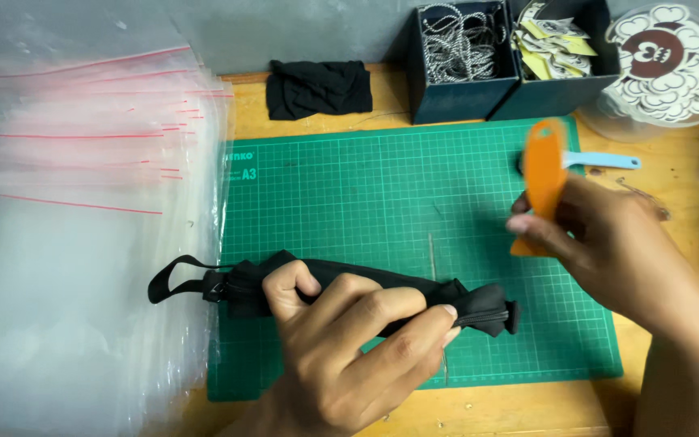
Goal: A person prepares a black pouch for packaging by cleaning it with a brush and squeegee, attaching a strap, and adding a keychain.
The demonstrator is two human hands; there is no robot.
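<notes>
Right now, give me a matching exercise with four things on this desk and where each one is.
Things:
1. black pouch
2. orange tool
3. clear bags
4. cord

Places:
A. in a dark box at the back
B. in the right hand
C. stacked left of the green mat
D. gripped by the left hand

Pairs: 1-D, 2-B, 3-C, 4-A

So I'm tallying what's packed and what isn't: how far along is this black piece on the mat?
Done: the rolled black fabric strap bundle looks folded up tight on the green cutting mat. In hand: the left hand has its grip around it, and the right hand holds a blurred orange plastic tool. Left: it is not yet in one of the clear zip bags with red strips.
</notes>
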